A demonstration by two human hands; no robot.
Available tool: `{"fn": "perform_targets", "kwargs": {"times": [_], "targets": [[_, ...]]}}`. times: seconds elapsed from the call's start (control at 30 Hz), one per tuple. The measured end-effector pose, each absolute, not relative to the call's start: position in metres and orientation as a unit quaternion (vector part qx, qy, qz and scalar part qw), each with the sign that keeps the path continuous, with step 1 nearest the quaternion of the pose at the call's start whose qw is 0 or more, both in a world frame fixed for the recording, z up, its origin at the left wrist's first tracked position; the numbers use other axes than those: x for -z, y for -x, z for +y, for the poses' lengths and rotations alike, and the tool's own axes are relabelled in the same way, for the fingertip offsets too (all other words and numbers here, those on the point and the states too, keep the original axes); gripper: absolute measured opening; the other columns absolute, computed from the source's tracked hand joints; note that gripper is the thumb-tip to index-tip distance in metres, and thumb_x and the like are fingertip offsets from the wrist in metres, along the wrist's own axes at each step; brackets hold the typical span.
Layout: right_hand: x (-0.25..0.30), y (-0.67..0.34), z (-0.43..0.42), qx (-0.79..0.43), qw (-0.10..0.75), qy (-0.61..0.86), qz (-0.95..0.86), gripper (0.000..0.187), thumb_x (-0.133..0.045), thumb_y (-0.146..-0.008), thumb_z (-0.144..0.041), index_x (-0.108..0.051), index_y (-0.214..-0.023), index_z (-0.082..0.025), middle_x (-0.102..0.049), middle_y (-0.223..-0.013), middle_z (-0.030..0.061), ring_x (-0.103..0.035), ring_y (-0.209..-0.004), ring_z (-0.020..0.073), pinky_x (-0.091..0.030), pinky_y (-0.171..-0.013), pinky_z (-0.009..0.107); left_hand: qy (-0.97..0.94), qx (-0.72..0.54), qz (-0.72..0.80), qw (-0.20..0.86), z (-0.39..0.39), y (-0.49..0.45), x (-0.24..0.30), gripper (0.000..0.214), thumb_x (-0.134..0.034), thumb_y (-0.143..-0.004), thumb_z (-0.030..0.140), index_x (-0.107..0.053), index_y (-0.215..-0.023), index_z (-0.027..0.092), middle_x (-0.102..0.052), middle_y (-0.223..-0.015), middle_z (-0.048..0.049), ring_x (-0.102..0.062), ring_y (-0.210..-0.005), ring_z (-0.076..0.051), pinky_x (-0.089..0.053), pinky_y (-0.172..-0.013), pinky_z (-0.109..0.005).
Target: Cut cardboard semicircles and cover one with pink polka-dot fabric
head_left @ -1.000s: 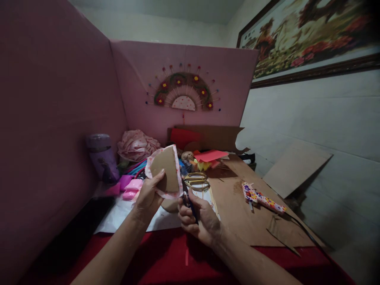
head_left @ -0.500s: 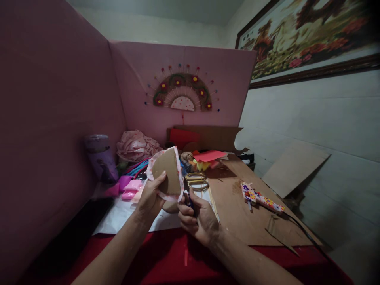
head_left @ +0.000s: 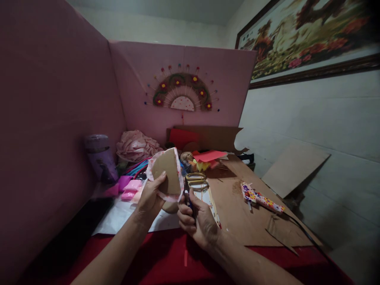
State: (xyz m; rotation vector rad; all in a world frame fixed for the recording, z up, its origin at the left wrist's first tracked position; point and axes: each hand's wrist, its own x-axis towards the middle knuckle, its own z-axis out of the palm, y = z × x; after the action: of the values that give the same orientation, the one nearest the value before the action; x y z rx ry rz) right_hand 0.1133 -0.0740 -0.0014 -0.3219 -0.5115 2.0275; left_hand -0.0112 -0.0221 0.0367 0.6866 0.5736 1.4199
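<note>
A half-round piece of cardboard (head_left: 170, 168), edged with pink patterned cloth, is tilted up in front of me. My left hand (head_left: 151, 196) grips it by its lower left side, thumb on the brown face. In my right hand (head_left: 198, 221) is a pair of dark-handled scissors (head_left: 187, 194), with the blades pointing up beside the cloth's right edge. The fingers partly hide the handles. Just behind the blades lie gold-handled scissors (head_left: 198, 181).
A flower-patterned glue gun (head_left: 261, 198) with a black cord lies on the cardboard sheet (head_left: 234, 221) at right. Pink packets (head_left: 132, 186), crumpled cloth (head_left: 138, 145) and a purple tumbler (head_left: 101, 158) stand left. A decorated fan shape (head_left: 182, 93) hangs on the pink panel behind.
The right hand and its scissors have shifted very slightly, the blades now showing more upright beside the cloth edge. The left hand and the cardboard piece are almost unmoved.
</note>
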Motion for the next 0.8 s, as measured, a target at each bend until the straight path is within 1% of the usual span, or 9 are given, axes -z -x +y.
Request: {"fn": "perform_targets", "kwargs": {"times": [0.1,0.23,0.37,0.43,0.5,0.57,0.67,0.8], "targets": [[0.0004,-0.1158,-0.0727,-0.85,0.464,0.115,-0.223,0.038,-0.056,-0.079,-0.053,-0.05,-0.082,-0.016,-0.031,-0.052,-0.0093,-0.016,-0.037,0.0025,-0.007,-0.034,0.016,-0.306,-0.63,0.249,0.669,-0.0223,0.0115,-0.0387,0.027,-0.061,-0.074,0.01,-0.062,-0.101,0.009,-0.072,-0.084,-0.0086,-0.067,-0.069,-0.018,-0.057,-0.067,-0.029],[-0.0009,-0.1184,-0.0722,-0.861,0.445,0.101,-0.224,0.038,-0.052,-0.082,-0.053,-0.05,-0.082,-0.016,-0.031,-0.051,-0.0092,-0.015,-0.037,0.0027,-0.008,-0.033,0.016,-0.308,-0.626,0.24,0.675,-0.0231,0.0112,-0.0411,0.032,-0.06,-0.074,0.009,-0.061,-0.106,0.01,-0.072,-0.085,-0.008,-0.068,-0.07,-0.017,-0.056,-0.068,-0.028],[-0.0005,-0.1188,-0.0721,-0.849,0.462,0.106,-0.234,0.036,-0.051,-0.083,-0.052,-0.052,-0.082,-0.016,-0.033,-0.049,-0.0094,-0.015,-0.036,0.0026,-0.008,-0.033,0.016,-0.304,-0.627,0.233,0.679,-0.0217,0.0118,-0.0395,0.032,-0.06,-0.075,0.008,-0.061,-0.107,0.011,-0.072,-0.087,-0.0069,-0.067,-0.071,-0.017,-0.056,-0.067,-0.027],[0.0007,-0.1183,-0.0717,-0.837,0.477,0.112,-0.244,0.038,-0.051,-0.083,-0.052,-0.05,-0.073,-0.015,-0.034,-0.047,-0.0089,-0.014,-0.035,0.0022,-0.008,-0.032,0.015,-0.309,-0.625,0.232,0.678,-0.021,0.0119,-0.038,0.032,-0.06,-0.075,0.008,-0.062,-0.106,0.011,-0.072,-0.087,-0.0068,-0.067,-0.072,-0.017,-0.056,-0.067,-0.027],[0.002,-0.1176,-0.0712,-0.83,0.481,0.127,-0.251,0.047,-0.048,-0.083,-0.055,-0.045,-0.059,-0.015,-0.033,-0.044,-0.0082,-0.013,-0.034,0.0015,-0.008,-0.031,0.015,-0.317,-0.628,0.227,0.674,-0.0209,0.0116,-0.0369,0.033,-0.061,-0.074,0.008,-0.061,-0.107,0.013,-0.072,-0.089,-0.0059,-0.067,-0.073,-0.016,-0.056,-0.068,-0.026],[0.0029,-0.1171,-0.0706,-0.825,0.483,0.149,-0.251,0.054,-0.045,-0.083,-0.058,-0.039,-0.051,-0.015,-0.031,-0.042,-0.0078,-0.013,-0.034,0.0009,-0.007,-0.03,0.014,-0.326,-0.629,0.224,0.669,-0.0214,0.0111,-0.0363,0.036,-0.062,-0.073,0.008,-0.061,-0.109,0.015,-0.072,-0.09,-0.0051,-0.067,-0.074,-0.016,-0.056,-0.069,-0.026],[0.0032,-0.1168,-0.0699,-0.823,0.485,0.17,-0.24,0.055,-0.043,-0.084,-0.058,-0.039,-0.05,-0.015,-0.03,-0.043,-0.0078,-0.013,-0.035,0.0008,-0.007,-0.03,0.014,-0.335,-0.627,0.228,0.665,-0.022,0.0103,-0.0357,0.038,-0.063,-0.073,0.009,-0.06,-0.11,0.016,-0.072,-0.092,-0.0053,-0.067,-0.075,-0.016,-0.056,-0.07,-0.026],[0.0039,-0.1169,-0.0689,-0.828,0.472,0.169,-0.251,0.055,-0.043,-0.083,-0.058,-0.037,-0.049,-0.016,-0.026,-0.041,-0.0092,-0.012,-0.034,0.0009,-0.007,-0.03,0.013,-0.331,-0.624,0.229,0.67,-0.0209,0.0098,-0.0348,0.035,-0.062,-0.074,0.008,-0.061,-0.108,0.015,-0.072,-0.09,-0.0057,-0.067,-0.075,-0.016,-0.055,-0.071,-0.027]]}}
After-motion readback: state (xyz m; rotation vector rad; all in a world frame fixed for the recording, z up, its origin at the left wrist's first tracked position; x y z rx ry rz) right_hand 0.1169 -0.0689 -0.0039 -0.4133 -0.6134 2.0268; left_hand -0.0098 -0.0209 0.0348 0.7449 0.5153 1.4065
